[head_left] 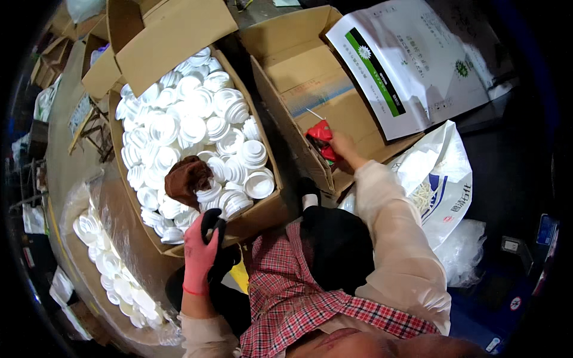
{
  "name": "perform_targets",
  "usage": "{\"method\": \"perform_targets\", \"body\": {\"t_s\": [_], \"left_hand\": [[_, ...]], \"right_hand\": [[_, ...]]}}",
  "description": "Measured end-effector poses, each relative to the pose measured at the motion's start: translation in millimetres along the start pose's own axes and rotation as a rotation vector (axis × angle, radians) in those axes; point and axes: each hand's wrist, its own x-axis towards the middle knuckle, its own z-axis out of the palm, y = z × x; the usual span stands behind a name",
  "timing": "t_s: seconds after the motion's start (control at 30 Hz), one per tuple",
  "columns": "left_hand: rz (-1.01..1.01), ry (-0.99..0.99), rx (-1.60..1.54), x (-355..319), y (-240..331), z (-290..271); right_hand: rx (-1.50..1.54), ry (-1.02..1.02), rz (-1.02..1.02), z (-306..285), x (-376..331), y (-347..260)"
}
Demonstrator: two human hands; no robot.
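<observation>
My left hand [203, 246], in a pink glove with black fingers, is at the near edge of a cardboard box [248, 224] full of white ridged round plastic pieces [192, 128]. Its fingers are bent with a gap between them, and I see nothing in it. A crumpled brown cloth [188, 180] lies on the pieces just beyond. My bare right hand [345, 147] reaches into a second cardboard box [292, 140]. It is closed on a red object [320, 132] with black and green parts and a thin white stick; its kind is unclear.
A large printed white sheet [412, 65] covers the second box's right side. A white plastic bag [444, 179] of thin white sticks stands beside my right arm, with crumpled clear plastic [465, 253] below. More white pieces [113, 268] lie in a plastic-lined container at left.
</observation>
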Motion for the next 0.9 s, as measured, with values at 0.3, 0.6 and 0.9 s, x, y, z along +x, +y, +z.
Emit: {"method": "perform_targets", "body": {"t_s": [0.3,0.6,0.9], "left_hand": [[0.138,-0.046,-0.375,11.6,4.1,48.2],[-0.254,0.022,-1.1,22.0,5.2,41.2],[-0.242,0.174,-0.915,-8.3,-28.2,10.5]], "right_hand": [[-0.029,0.059,-0.267,-241.5,-14.0,-125.1],[0.328,0.167,-0.504,-215.8,-86.8,-276.5],[0.13,0.004,-0.871,-161.1,-152.3,-354.1]]}}
